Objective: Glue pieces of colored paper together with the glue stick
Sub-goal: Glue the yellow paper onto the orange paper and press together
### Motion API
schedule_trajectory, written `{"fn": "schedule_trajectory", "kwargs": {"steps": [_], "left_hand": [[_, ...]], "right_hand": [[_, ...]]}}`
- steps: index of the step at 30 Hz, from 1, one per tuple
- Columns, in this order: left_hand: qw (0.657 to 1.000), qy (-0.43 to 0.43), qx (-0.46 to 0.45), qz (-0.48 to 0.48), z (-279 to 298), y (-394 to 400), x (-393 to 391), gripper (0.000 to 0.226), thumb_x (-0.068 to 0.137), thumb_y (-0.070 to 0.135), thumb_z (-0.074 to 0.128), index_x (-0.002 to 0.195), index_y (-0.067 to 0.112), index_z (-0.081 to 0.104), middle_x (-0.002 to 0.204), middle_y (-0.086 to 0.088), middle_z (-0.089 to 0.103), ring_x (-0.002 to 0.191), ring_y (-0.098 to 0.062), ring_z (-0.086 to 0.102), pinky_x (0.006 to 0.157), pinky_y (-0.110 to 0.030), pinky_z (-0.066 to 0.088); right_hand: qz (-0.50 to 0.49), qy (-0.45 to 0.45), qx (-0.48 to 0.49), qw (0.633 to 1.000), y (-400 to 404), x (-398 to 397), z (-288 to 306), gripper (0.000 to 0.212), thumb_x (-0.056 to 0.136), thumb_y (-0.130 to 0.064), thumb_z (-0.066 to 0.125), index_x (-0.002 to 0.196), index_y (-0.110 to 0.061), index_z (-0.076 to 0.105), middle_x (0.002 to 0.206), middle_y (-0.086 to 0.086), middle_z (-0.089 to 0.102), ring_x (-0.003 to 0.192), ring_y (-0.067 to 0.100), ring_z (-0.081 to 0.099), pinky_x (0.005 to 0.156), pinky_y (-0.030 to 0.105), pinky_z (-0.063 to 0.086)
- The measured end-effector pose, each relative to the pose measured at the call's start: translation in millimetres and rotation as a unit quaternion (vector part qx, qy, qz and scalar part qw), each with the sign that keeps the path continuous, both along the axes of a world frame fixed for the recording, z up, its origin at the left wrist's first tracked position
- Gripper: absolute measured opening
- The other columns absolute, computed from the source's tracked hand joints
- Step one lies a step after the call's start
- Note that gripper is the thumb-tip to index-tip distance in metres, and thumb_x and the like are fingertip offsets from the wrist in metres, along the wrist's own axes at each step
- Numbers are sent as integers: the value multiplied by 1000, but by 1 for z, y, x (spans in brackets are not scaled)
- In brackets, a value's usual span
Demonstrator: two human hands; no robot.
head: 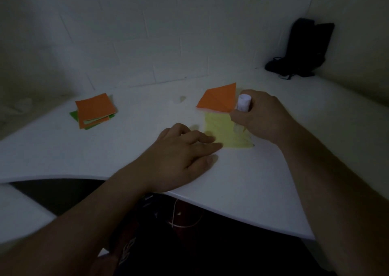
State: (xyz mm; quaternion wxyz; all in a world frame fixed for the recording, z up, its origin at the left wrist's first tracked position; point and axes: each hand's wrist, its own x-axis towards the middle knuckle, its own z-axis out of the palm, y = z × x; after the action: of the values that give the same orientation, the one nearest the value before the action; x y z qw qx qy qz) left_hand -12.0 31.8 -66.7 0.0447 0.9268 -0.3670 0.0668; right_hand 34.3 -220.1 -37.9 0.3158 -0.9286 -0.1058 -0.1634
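Yellow paper [221, 131]: thin, limp — likely slides on the desk [126, 153].
Left hand [181, 149]: fingers relaxed, pinning its near-left corner.
Right hand [263, 116]: clenched around the glue stick [243, 103] (light, rigid) — over its right edge.

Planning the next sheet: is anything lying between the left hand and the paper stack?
Nothing visible: only bare white table lies between the left hand and the stack of orange and green paper squares.

The right hand [263, 116] covers the glue stick [243, 103] body and the yellow paper [221, 132] right edge; its tip is blurred.
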Motion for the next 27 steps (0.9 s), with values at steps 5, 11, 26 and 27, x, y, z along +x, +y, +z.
{"fn": "schedule_trajectory", "kwargs": {"steps": [5,11,26,27], "left_hand": [[1000,0,-4,-3,-1,2,1,54,106,61,17,153,47,39,153,22,44,124,-20,46,102,-45,38],[1000,-3,-10,-3,1,1,-2,57,105,61,15,150,44,46,154,20,44,123,-20,46,102,-47,39],[1000,-20,-5,1,8,1,-8,58,103,58,16,148,46,49,137,17,53,115,-20,42,94,-39,33],[1000,-18,-6,0,8,1,-8,58,103,58,16,148,46,49,137,17,53,115,-20,42,94,-39,33]], "right_hand": [[-15,20,-9,1000,-6,-2,4,26,79,-31,69,72,-14,52,76,7,58,66,20,51,60,33,40],[-39,27,-45,998,-11,-2,7,25,69,-49,61,62,-32,44,66,-5,50,64,15,51,63,36,40],[19,-7,27,999,27,-1,-4,37,91,-36,68,67,-30,40,66,-6,46,58,3,41,55,23,30],[22,4,26,999,28,0,-7,37,90,-40,67,67,-34,39,66,-10,47,60,2,43,56,25,30]]}}
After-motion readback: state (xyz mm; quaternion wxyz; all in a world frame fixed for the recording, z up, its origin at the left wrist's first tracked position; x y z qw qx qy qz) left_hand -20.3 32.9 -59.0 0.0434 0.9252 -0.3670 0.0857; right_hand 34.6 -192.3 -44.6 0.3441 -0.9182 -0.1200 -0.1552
